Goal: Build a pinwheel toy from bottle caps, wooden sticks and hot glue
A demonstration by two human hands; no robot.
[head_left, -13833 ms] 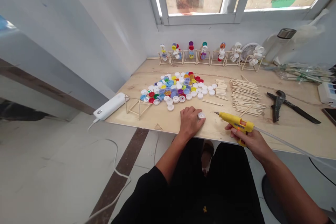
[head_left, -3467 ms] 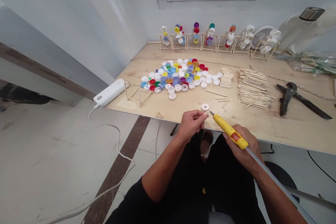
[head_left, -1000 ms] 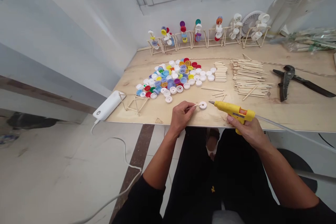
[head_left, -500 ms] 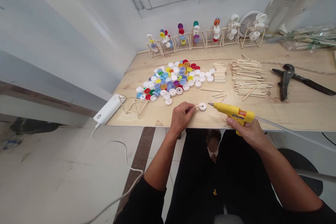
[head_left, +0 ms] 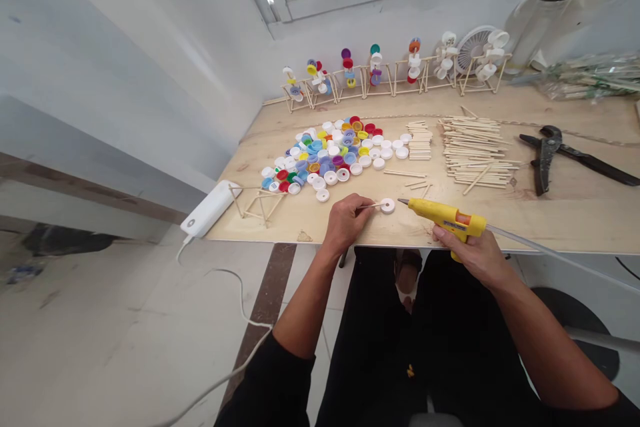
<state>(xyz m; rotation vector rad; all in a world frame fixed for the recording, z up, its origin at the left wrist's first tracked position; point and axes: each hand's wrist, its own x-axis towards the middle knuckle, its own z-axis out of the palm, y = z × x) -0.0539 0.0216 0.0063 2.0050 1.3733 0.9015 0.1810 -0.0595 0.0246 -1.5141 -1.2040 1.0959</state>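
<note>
My left hand (head_left: 349, 219) is closed in a pinch on a thin wooden stick (head_left: 373, 205), near the front edge of the table. The stick's far end reaches a white bottle cap (head_left: 387, 206) with a hole in its middle; whether it goes into the hole I cannot tell. On the other side, my right hand (head_left: 475, 250) grips a yellow hot glue gun (head_left: 440, 213) with a long glue stick (head_left: 530, 240) coming out of its back. The gun's nozzle points left, just right of the white cap and apart from it.
Behind my hands lies a pile of coloured bottle caps (head_left: 325, 153), with stacked sticks (head_left: 475, 150) and black pliers (head_left: 547, 153) further right. Stick frames (head_left: 375, 80) bearing caps line the wall. At left are a bare stick frame (head_left: 260, 203) and a white power strip (head_left: 210, 209).
The whole view has shifted slightly. Both hands, the stick, the white cap and the glue gun keep nearly the same places relative to each other.
</note>
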